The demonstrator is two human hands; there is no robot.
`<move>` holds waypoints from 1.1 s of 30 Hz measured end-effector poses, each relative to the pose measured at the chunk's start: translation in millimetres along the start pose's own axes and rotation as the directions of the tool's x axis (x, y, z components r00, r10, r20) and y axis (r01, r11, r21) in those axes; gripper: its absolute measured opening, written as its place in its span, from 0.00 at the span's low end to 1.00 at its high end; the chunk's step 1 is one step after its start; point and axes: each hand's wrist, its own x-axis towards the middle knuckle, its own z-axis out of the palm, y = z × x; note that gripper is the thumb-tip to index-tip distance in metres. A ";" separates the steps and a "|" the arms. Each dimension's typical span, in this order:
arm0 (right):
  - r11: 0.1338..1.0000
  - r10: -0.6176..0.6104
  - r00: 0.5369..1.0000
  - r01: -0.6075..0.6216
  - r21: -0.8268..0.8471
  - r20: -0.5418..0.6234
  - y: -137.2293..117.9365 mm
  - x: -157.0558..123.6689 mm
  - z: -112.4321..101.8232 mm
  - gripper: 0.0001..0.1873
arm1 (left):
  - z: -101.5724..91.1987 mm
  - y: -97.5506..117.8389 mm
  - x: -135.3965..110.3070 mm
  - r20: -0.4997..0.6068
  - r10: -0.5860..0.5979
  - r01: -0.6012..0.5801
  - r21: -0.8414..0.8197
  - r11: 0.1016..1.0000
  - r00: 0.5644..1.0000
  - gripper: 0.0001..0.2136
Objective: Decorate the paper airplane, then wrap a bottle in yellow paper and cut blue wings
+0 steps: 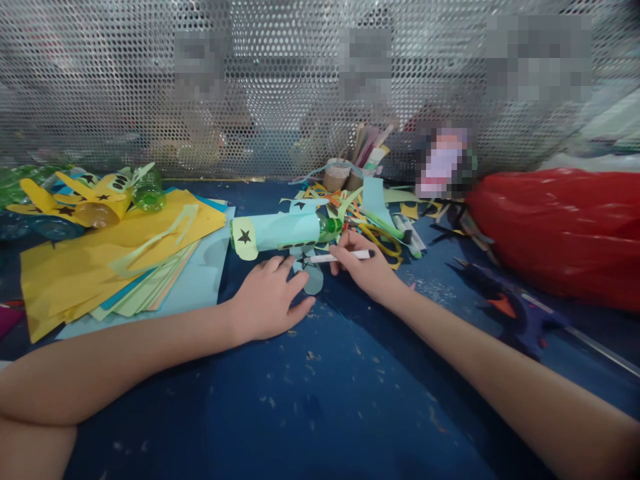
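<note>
A green plastic bottle wrapped in light blue paper lies on its side like a model plane, with a black star on its pale green tail piece. A light blue paper wing extends from it toward me, bearing a black star. My left hand rests with fingers spread, its fingertips at the wing's left edge. In my right hand is a white marker, pinched between thumb and fingers. The marker's tip meets the star on the wing.
Colored paper sheets and yellow-papered bottles lie left. Behind are paper scraps, yellow scissors and cups of sticks. A glue gun and red plastic bag sit right. Perforated metal stands behind.
</note>
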 end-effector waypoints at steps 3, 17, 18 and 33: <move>1.000 0.004 1.000 -0.004 -0.010 0.006 -2.7 -0.9 -0.1 0.14 | -0.4 -0.1 0.3 0.010 -0.003 0.003 0.003 1.000 1.000 0.20; 0.995 0.000 0.993 0.013 0.101 -0.122 -2.5 0.4 0.0 0.12 | 1.2 -0.7 0.2 -0.012 0.004 -0.004 -0.003 1.000 1.000 0.21; 0.993 0.002 0.988 0.016 0.116 -0.152 -2.7 0.6 -0.2 0.12 | 1.3 -0.7 0.2 -0.013 0.004 -0.004 -0.004 1.000 1.000 0.21; 1.000 0.008 0.997 -0.005 0.029 -0.079 -3.7 0.7 1.9 0.13 | 1.5 -0.5 -0.1 -0.023 0.007 -0.006 0.013 1.000 1.000 0.20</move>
